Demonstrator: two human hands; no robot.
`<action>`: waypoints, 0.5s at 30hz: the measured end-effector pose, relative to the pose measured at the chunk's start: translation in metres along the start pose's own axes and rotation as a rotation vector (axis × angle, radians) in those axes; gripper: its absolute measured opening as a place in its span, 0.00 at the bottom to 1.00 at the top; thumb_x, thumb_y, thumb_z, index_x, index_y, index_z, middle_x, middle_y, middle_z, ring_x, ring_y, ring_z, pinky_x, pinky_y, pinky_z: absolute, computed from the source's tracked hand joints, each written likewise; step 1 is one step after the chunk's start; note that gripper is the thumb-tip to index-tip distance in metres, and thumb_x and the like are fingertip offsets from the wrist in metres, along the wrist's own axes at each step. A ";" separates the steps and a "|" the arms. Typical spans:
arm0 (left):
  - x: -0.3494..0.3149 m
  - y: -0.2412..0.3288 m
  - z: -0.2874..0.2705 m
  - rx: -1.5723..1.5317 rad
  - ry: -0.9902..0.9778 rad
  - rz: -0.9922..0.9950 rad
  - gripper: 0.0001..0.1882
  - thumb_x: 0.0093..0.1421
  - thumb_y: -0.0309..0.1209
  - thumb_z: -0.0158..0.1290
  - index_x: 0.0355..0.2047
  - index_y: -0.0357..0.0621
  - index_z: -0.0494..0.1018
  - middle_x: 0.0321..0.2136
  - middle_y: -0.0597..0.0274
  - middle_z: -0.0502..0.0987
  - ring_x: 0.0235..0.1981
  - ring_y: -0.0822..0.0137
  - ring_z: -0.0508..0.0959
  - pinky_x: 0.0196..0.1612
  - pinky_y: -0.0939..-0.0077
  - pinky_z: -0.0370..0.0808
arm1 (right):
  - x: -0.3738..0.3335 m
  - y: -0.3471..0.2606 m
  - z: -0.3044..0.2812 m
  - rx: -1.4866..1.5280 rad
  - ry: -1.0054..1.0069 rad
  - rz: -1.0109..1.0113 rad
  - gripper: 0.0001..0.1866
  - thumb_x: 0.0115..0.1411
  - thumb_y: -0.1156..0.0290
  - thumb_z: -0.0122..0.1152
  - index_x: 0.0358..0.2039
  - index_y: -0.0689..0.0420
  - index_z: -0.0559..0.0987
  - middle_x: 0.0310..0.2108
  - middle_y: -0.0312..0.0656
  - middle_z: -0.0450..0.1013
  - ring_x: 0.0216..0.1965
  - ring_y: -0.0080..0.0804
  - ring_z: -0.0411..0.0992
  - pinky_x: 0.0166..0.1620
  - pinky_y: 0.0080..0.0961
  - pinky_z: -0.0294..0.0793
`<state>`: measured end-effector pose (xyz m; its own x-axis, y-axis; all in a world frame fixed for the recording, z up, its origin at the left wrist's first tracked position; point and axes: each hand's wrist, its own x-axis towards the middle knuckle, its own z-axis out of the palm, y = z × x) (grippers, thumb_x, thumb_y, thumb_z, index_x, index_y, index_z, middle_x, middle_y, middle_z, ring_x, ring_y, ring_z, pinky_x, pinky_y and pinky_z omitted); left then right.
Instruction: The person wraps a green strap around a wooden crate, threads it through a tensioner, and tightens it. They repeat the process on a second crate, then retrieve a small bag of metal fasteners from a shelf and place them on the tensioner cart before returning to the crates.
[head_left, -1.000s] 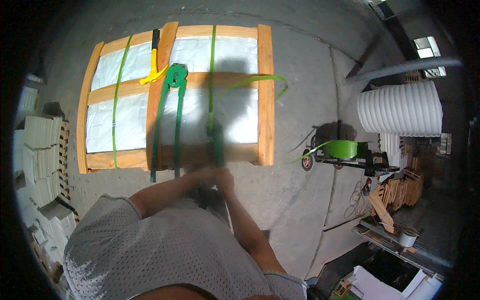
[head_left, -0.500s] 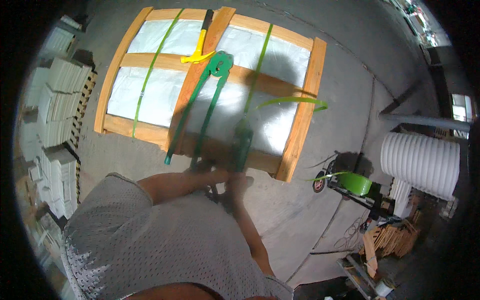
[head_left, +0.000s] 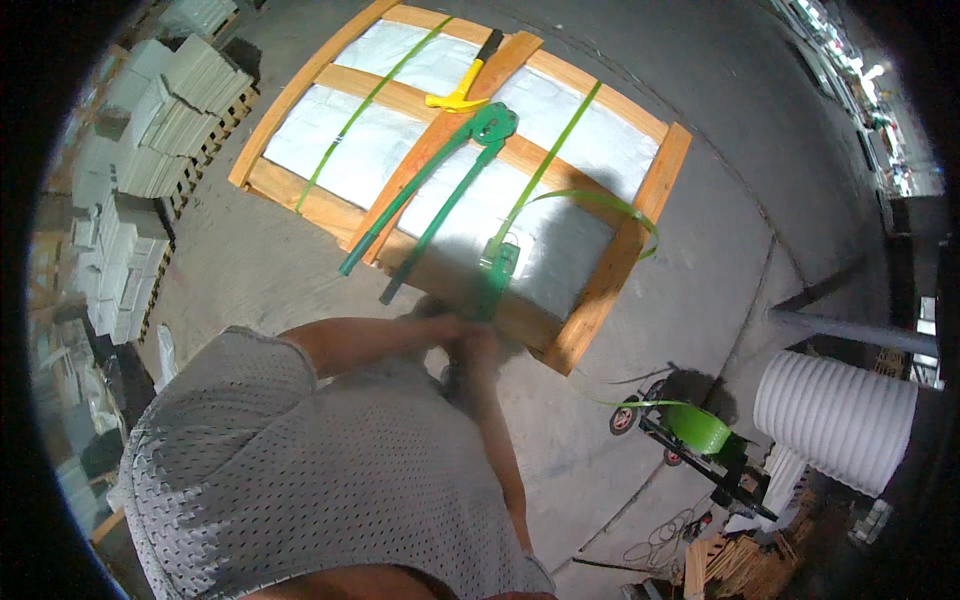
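Note:
A green strapping tensioner (head_left: 497,266) rests at the near side of a wood-framed crate (head_left: 570,345), on a green strap (head_left: 550,155) running across it. My left hand (head_left: 440,325) and my right hand (head_left: 478,348) are close together at the tool's near end, closed around its handles; shadow and blur hide the separate fingers. Left of them lies a green long-handled strap sealer (head_left: 493,124), its handles reaching past the crate's near edge. Beyond it a yellow claw hammer (head_left: 462,90) with a black grip lies on the middle plank. The strap's loose tail (head_left: 610,203) curls over the right board.
A second green strap (head_left: 370,95) crosses the crate's left part. Stacked pale slabs (head_left: 185,130) on pallets stand left. At right are a wheeled cart with a green strap coil (head_left: 697,428), a large white ribbed roll (head_left: 835,420) and a wood pile (head_left: 745,570).
My view has turned, so the crate appears rotated and shifted right. The tensioner is seen more clearly. My hands remain together at it; the hammer and sealer stay on the crate.

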<state>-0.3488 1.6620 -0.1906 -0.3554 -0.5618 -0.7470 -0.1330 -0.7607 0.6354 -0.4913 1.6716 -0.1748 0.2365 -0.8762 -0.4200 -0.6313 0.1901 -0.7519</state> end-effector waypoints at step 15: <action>0.031 0.074 0.116 -0.584 -0.558 0.595 0.35 0.60 0.55 0.52 0.58 0.44 0.63 0.40 0.58 0.76 0.37 0.66 0.78 0.40 0.69 0.78 | -0.003 -0.026 -0.189 -0.504 -0.303 0.084 0.12 0.52 0.63 0.58 0.24 0.59 0.80 0.21 0.43 0.77 0.21 0.33 0.75 0.25 0.32 0.72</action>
<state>-0.4766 1.6262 -0.1444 -0.6193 -0.7838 -0.0453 0.6293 -0.5301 0.5683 -0.6147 1.5856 -0.0582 0.3237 -0.6879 -0.6496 -0.9123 -0.0450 -0.4071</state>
